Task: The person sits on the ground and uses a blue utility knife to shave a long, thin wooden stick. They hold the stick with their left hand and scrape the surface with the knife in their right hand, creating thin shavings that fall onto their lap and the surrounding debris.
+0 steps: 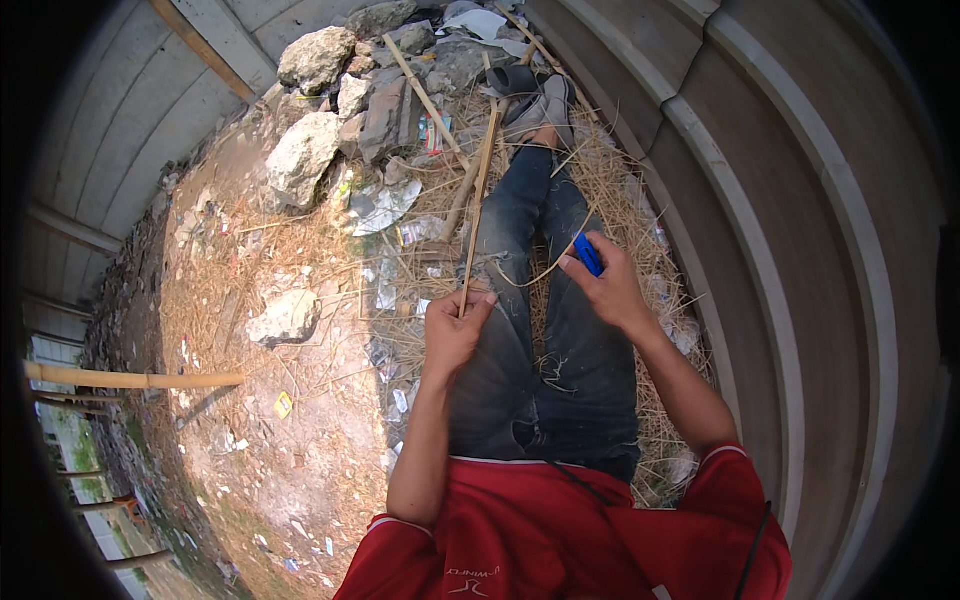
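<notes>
My left hand [457,332] is closed around the lower end of a long, thin bamboo strip [474,240], which points away from me beside my left leg. In my right hand [612,288], above the right thigh, is a small blue-handled tool [588,255] that looks like a utility knife; its blade cannot be made out. A thin curled bamboo shaving [535,280] arcs over my legs and meets the right fingertips. Both legs, in worn dark jeans [545,370], stretch out straight ahead. Pale shavings lie on the trousers.
Straw-like shavings [610,170] and litter cover the ground around my legs. Rocks [303,160] and more bamboo sticks [425,100] lie ahead and to the left. Close along my right runs a ribbed grey wall [760,220]. A bamboo pole [140,379] juts in from the left.
</notes>
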